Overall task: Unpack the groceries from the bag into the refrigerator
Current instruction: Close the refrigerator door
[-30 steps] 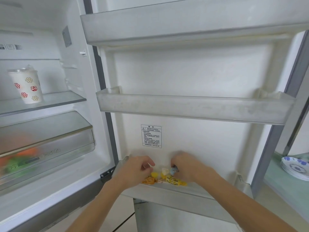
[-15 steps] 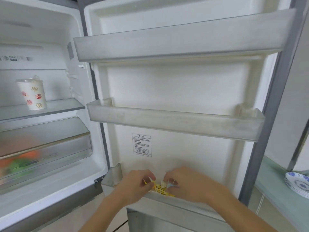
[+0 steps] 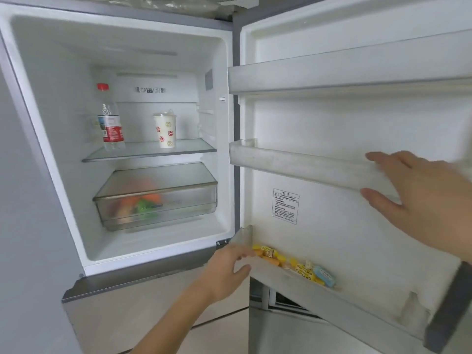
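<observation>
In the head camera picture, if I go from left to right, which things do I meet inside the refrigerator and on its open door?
Water bottle → paper cup → crisper drawer → left hand → yellow candies → blue packet → right hand.

White fridge interior [image 3: 63,123] w/ grey outer frame. Clear bottle [image 3: 110,123]: red cap, red-and-white label w/ blue band. White cup [image 3: 165,131] dotted w/ red and yellow round motifs. Frosted crisper drawer [image 3: 155,203] shows blurred orange and green produce. Door shelf [image 3: 293,279], translucent grey, holds candies [image 3: 270,255] in yellow and orange wrappers, one yellow pack [image 3: 305,272] w/ black lettering, one light-blue piece [image 3: 324,276]. White door label [image 3: 285,206], black print.
</observation>
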Motion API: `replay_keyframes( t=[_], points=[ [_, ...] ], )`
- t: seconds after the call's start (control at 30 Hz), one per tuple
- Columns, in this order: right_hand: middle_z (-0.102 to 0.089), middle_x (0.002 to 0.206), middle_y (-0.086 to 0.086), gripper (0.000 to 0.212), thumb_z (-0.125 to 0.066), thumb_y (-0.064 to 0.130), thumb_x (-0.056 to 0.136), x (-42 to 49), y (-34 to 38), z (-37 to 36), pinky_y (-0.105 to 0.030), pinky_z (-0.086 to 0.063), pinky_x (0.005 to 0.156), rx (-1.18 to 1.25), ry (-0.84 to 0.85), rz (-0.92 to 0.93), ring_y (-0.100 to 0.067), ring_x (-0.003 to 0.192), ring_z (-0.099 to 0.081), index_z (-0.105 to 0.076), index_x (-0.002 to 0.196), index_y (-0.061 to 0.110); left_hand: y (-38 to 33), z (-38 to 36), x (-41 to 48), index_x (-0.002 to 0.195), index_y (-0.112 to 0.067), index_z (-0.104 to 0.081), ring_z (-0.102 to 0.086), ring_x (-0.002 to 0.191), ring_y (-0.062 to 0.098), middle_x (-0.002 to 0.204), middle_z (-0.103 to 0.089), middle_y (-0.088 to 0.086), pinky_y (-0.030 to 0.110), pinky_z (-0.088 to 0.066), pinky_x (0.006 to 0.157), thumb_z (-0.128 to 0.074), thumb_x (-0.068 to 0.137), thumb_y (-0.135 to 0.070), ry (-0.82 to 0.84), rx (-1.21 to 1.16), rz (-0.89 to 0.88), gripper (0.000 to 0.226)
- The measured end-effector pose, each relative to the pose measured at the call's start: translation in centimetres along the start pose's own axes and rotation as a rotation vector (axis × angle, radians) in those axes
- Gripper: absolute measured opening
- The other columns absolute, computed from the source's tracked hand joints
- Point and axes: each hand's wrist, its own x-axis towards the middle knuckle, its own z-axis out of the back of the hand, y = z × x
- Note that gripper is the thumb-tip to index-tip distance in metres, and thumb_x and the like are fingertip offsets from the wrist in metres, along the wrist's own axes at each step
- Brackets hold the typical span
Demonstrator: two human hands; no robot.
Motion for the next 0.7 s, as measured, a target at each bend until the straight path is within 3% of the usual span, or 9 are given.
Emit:
replay_keyframes(
  t=[0.1, 0.37, 0.47, 0.53, 0.6, 0.7],
  points=[
    [-0.066, 0.098, -0.016, 0.052, -0.057, 0.035, 0.087, 0.0, 1.3, 0.1, -0.047, -0.049, 0.077, -0.098, 0.115, -0.059, -0.039, 0.083, -0.062, -0.057, 0.129, 0.005, 0.6, 1.2, -2.8, 0.120, -0.031, -0.062, -0.056, 0.104, 0.001, 0.116, -0.063, -0.009, 0.007, -0.039, 0.083, -0.059, 0.094, -0.027, -0.026, 0.020, 0.011, 0.027],
    [-0.058, 0.118, -0.014, 0.046, -0.049, 0.030, 0.094, -0.8, 6.1, 3.8, -0.042, -0.039, 0.090, -0.154, 0.221, -0.106, -0.035, 0.105, -0.055, -0.045, 0.135, 0.008, -1.1, 1.6, -10.7, 0.117, -0.032, -0.063, -0.058, 0.101, -0.003, 0.111, -0.063, -0.019, 0.006, -0.041, 0.081, -0.061, 0.093, -0.026, -0.084, -0.110, 0.010, 0.025],
    [-0.055, 0.124, -0.014, 0.051, -0.048, 0.028, 0.095, -1.6, 8.7, 5.6, -0.040, -0.038, 0.092, -0.150, 0.234, -0.019, -0.034, 0.109, -0.053, -0.038, 0.140, 0.006, -2.8, 0.3, -13.0, 0.119, -0.034, -0.062, -0.057, 0.101, -0.005, 0.113, -0.061, -0.018, 0.005, -0.042, 0.080, -0.059, 0.094, -0.030, -0.085, -0.180, -0.008, 0.025],
    [-0.047, 0.141, -0.015, 0.057, -0.048, 0.027, 0.096, -2.4, 9.7, 6.7, -0.040, -0.035, 0.102, -0.125, 0.257, 0.068, -0.033, 0.123, -0.048, -0.034, 0.147, 0.006, -4.3, -0.3, -14.2, 0.121, -0.034, -0.060, -0.055, 0.101, -0.007, 0.115, -0.061, -0.015, 0.004, -0.042, 0.080, -0.059, 0.094, -0.033, -0.066, -0.228, -0.029, 0.027],
    [-0.037, 0.156, -0.014, 0.051, -0.050, 0.028, 0.096, -3.8, 10.4, 8.3, -0.039, -0.024, 0.114, -0.061, 0.257, 0.200, -0.032, 0.141, -0.036, -0.045, 0.144, 0.011, -5.6, -0.3, -15.4, 0.124, -0.033, -0.058, -0.055, 0.103, -0.003, 0.119, -0.059, -0.011, 0.009, -0.045, 0.085, -0.058, 0.094, -0.036, -0.042, -0.262, -0.043, 0.030],
    [-0.064, 0.136, -0.004, 0.033, -0.050, 0.029, 0.092, -6.5, 11.2, 10.4, -0.042, -0.020, 0.115, -0.080, 0.111, 0.492, -0.028, 0.137, -0.048, -0.074, 0.113, 0.023, -6.7, 0.3, -16.9, 0.127, -0.031, -0.056, -0.055, 0.107, 0.001, 0.124, -0.056, -0.009, 0.017, -0.046, 0.092, -0.057, 0.095, -0.038, -0.056, -0.289, -0.029, 0.033]
  ],
)
